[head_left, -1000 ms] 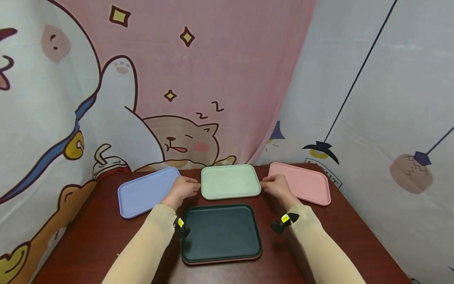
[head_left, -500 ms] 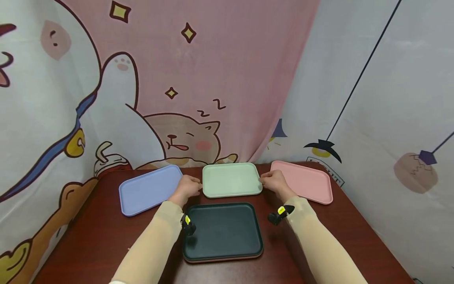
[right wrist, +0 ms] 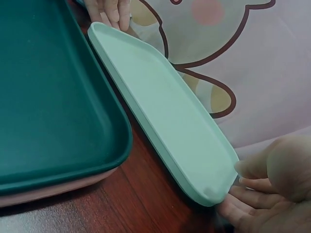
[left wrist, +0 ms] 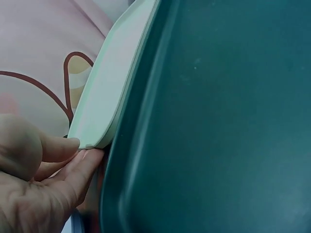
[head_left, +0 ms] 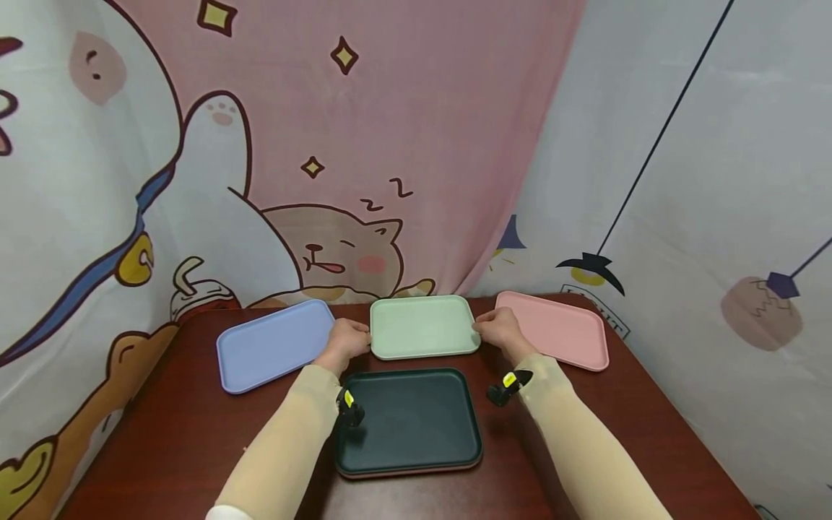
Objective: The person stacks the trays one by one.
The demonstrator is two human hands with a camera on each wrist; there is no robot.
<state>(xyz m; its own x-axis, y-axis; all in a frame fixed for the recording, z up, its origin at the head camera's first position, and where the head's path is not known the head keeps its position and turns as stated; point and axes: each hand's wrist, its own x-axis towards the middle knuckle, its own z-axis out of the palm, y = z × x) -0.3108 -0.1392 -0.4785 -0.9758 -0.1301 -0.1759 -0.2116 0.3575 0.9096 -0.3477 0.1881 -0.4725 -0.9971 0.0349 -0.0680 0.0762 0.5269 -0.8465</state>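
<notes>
A pale green rectangular tray lies at the back middle of the table, held at both short ends. My left hand pinches its left end; in the left wrist view the thumb is at the rim with the fingers below. At the right end my right hand pinches the rim, thumb on top and fingers beneath. Nearer to me, between the forearms, sits a larger dark green tray with a pinkish layer showing under its edge.
A blue tray lies angled at the back left, beside my left hand. Behind my right hand is a pink tray. The brown wooden table ends at a cartoon-printed curtain at the back and sides.
Both hands have closed in slightly on the ends of the pale green tray, the left one moving right and the right one a little left. The trays keep their places.
</notes>
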